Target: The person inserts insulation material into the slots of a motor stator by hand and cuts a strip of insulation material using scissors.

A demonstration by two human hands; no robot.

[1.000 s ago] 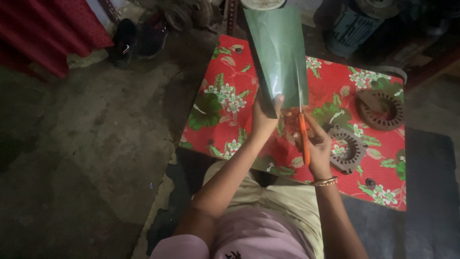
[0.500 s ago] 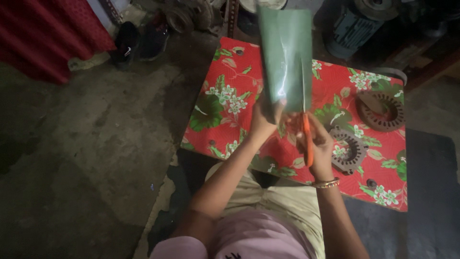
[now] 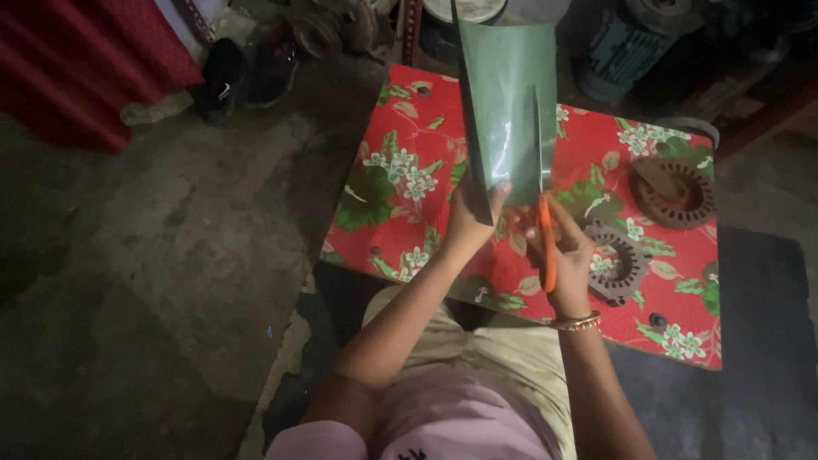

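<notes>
Blades have crept farther up the green sheet (image 3: pixel 509 102) since a moment ago. Left hand (image 3: pixel 474 223) pinches its near edge, upright above the table (image 3: pixel 400 183). Right hand (image 3: pixel 566 255) clenched on orange scissors (image 3: pixel 545 234). Keep sheet taut, cut straight.

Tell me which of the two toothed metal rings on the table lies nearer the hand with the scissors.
The grey ring, right beside the right hand holding the orange scissors. The rusty brown ring lies farther off, toward the table's far right corner.
</notes>
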